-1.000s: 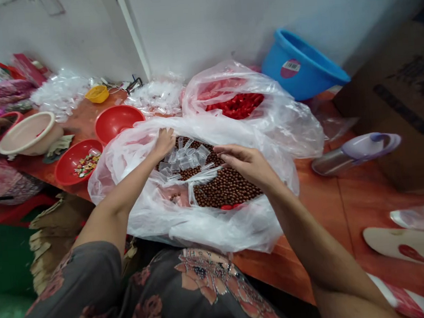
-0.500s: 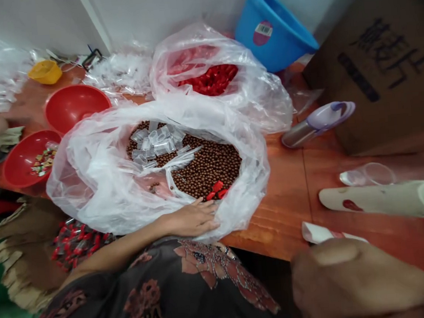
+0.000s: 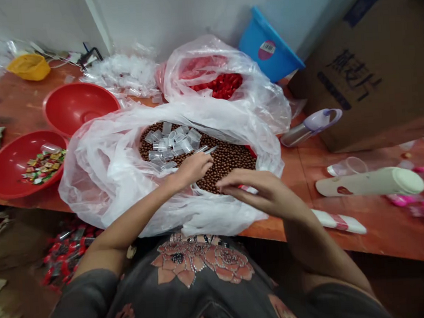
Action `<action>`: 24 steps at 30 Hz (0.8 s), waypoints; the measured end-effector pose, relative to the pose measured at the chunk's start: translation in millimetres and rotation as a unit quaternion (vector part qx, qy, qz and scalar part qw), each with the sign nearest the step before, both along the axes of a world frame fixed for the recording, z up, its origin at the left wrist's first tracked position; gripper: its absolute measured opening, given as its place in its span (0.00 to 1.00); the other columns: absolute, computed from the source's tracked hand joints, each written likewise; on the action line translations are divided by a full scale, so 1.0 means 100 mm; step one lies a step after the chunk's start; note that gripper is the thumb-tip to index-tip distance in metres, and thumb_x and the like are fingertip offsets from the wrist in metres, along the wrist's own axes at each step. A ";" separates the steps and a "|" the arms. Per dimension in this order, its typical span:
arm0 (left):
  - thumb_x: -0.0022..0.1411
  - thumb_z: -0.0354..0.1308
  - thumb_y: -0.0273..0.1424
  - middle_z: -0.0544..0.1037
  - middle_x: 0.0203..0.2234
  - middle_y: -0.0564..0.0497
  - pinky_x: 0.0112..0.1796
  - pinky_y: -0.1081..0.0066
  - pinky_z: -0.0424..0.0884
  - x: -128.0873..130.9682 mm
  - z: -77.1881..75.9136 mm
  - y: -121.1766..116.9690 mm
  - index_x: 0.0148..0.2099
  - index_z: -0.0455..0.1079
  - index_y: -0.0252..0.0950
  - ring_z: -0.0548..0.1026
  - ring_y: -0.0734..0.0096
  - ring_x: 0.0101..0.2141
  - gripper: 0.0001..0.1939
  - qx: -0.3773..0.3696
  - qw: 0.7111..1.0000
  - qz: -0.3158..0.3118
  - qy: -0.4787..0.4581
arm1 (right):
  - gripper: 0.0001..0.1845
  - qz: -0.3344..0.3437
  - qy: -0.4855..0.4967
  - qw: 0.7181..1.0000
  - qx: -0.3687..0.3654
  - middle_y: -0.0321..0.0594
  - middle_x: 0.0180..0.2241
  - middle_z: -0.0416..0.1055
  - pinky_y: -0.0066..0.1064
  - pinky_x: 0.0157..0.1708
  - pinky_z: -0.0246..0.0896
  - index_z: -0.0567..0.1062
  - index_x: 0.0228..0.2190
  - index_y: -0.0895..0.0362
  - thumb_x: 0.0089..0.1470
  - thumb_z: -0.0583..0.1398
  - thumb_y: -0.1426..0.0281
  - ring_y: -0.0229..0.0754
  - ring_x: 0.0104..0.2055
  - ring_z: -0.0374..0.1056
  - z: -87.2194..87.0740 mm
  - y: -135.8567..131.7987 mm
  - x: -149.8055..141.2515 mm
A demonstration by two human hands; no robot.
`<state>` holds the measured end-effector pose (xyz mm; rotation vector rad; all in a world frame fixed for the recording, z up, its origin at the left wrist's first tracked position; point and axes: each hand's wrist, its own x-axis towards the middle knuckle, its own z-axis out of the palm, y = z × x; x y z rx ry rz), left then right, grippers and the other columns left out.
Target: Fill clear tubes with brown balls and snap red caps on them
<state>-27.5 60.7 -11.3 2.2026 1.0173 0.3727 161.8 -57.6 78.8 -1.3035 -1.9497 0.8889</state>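
Observation:
A large clear plastic bag (image 3: 103, 172) lies spread open, full of small brown balls (image 3: 234, 159). Several short clear plastic tubes (image 3: 176, 141) rest in a heap on the balls. Over the bag's middle, my left hand (image 3: 195, 167) has its fingers curled; a thin whitish strip (image 3: 211, 150) shows just past them, and whether they grip it is unclear. My right hand (image 3: 260, 187) reaches in from the right with fingers stretched and apart from the thumb, its fingertips at the balls. Under it a bit of red shows, partly hidden.
Behind stands a bag of red pieces (image 3: 228, 85) beside a blue bucket (image 3: 267, 49). Two red bowls sit left, one bowl (image 3: 0, 171) holding small wrapped pieces. Right are a steel bottle (image 3: 296, 135), a pale flask (image 3: 368, 183) and a cardboard box (image 3: 367, 78).
My left hand has lifted from the bag's front edge and moved up over the balls. My right hand has come from the lower right into the bag. The view has shifted slightly.

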 end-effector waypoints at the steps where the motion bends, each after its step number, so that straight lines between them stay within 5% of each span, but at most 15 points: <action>1: 0.68 0.49 0.31 0.76 0.46 0.42 0.52 0.62 0.64 0.01 -0.05 0.15 0.48 0.74 0.38 0.71 0.57 0.49 0.13 0.012 0.999 0.045 0.014 | 0.10 0.017 -0.089 0.996 -0.023 0.38 0.38 0.78 0.36 0.42 0.68 0.81 0.39 0.45 0.55 0.61 0.66 0.45 0.40 0.74 -0.19 0.13 0.00; 4: 0.64 0.55 0.29 0.76 0.43 0.40 0.52 0.60 0.64 0.09 -0.25 0.49 0.44 0.75 0.36 0.71 0.51 0.51 0.09 0.007 0.991 0.122 0.047 | 0.24 -0.022 -0.349 0.931 -0.106 0.49 0.44 0.74 0.37 0.43 0.65 0.78 0.50 0.54 0.50 0.63 0.76 0.49 0.42 0.73 -0.75 0.32 0.14; 7: 0.60 0.59 0.28 0.77 0.40 0.38 0.51 0.58 0.65 0.11 -0.34 0.61 0.40 0.75 0.34 0.72 0.46 0.50 0.06 -0.004 0.990 0.131 0.051 | 0.23 -0.010 -0.393 0.910 -0.132 0.48 0.44 0.72 0.34 0.44 0.63 0.77 0.50 0.54 0.52 0.61 0.78 0.46 0.42 0.72 -1.12 0.31 0.28; 12: 0.61 0.58 0.29 0.78 0.41 0.42 0.49 0.62 0.65 -0.08 -0.16 0.47 0.44 0.75 0.37 0.73 0.53 0.47 0.09 -0.011 0.993 0.117 -0.007 | 0.13 -0.074 -0.243 0.964 -0.075 0.45 0.43 0.72 0.34 0.48 0.63 0.78 0.44 0.54 0.59 0.57 0.70 0.45 0.46 0.70 -1.31 0.35 0.29; 15: 0.52 0.64 0.28 0.77 0.28 0.48 0.42 0.67 0.66 -0.10 -0.13 0.27 0.33 0.77 0.39 0.74 0.60 0.37 0.04 -0.116 0.990 0.077 -0.025 | 0.14 -0.155 -0.145 0.976 -0.052 0.45 0.43 0.73 0.38 0.48 0.64 0.78 0.43 0.55 0.60 0.57 0.65 0.46 0.46 0.70 -1.38 0.40 0.33; 20: 0.47 0.68 0.28 0.71 0.17 0.52 0.32 0.69 0.65 0.27 -0.37 0.11 0.24 0.75 0.37 0.71 0.66 0.25 0.04 -0.214 0.969 0.119 0.025 | 0.18 -0.279 -0.014 0.960 -0.011 0.43 0.36 0.74 0.41 0.46 0.65 0.78 0.38 0.56 0.57 0.59 0.56 0.46 0.40 0.69 -1.43 0.37 0.49; 24: 0.51 0.67 0.31 0.72 0.18 0.51 0.27 0.69 0.65 0.61 -0.53 0.22 0.26 0.75 0.35 0.70 0.68 0.20 0.06 -0.226 0.960 0.165 -0.007 | 0.19 -0.348 0.205 0.912 -0.074 0.36 0.30 0.73 0.33 0.30 0.67 0.72 0.35 0.55 0.50 0.64 0.54 0.41 0.31 0.69 -1.37 0.36 0.53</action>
